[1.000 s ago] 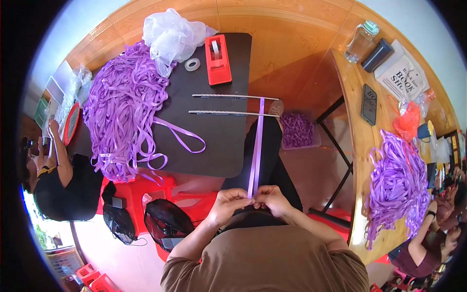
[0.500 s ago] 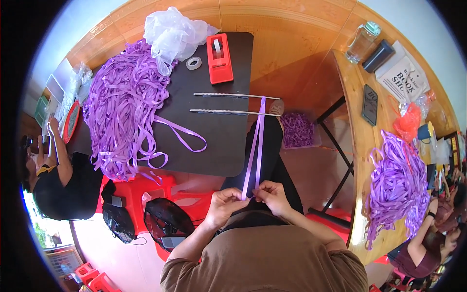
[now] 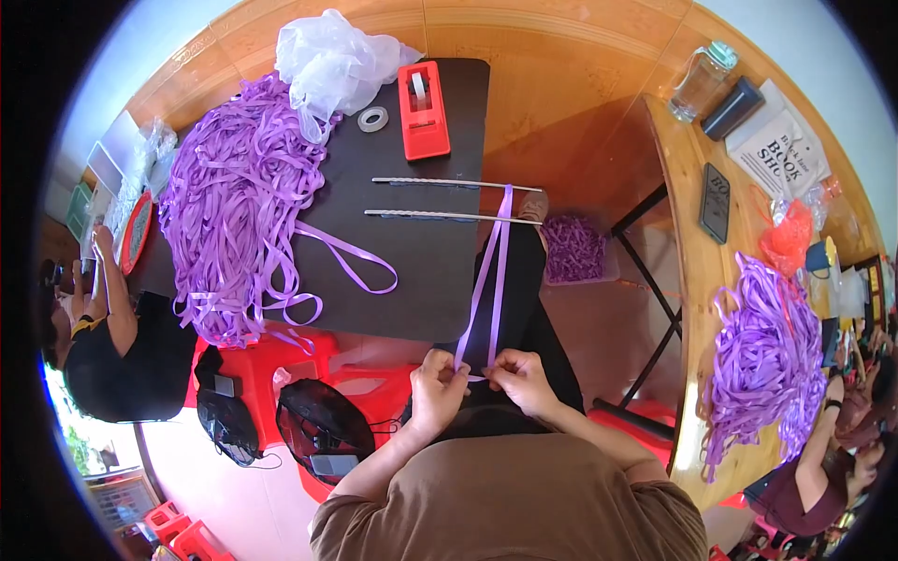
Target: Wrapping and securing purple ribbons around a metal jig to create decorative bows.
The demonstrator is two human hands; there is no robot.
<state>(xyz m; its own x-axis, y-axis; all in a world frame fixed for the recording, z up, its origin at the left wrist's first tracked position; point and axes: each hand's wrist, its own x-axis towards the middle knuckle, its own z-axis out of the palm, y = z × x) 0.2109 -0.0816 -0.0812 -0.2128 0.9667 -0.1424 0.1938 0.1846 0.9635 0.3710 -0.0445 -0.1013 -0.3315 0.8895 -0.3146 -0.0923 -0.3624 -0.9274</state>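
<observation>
A purple ribbon (image 3: pixel 499 271) hangs over the end of the farther of two metal rods (image 3: pixel 435 182) that stick out past the dark table's right edge. Its two strands run down toward me, passing the nearer rod (image 3: pixel 440 216). My left hand (image 3: pixel 438 385) pinches the left strand, and my right hand (image 3: pixel 517 379) pinches the right one. Between my fingertips a short stretch of ribbon spans the gap. Both hands are close together in front of my waist, above my lap.
On the dark table (image 3: pixel 412 280) lie a heap of purple ribbon (image 3: pixel 238 206), a plastic bag (image 3: pixel 337 70), a tape roll (image 3: pixel 372 120) and a red tape dispenser (image 3: pixel 425 110). A wooden table (image 3: pixel 687 280) holds more ribbon (image 3: pixel 762 365) and a phone (image 3: pixel 715 203). A ribbon-filled bin (image 3: pixel 575 251) sits below.
My left hand has shifted slightly left and turned, its fingers now nearer the right hand's tips. The strands spread a bit wider, and a ribbon stretch now shows between my hands.
</observation>
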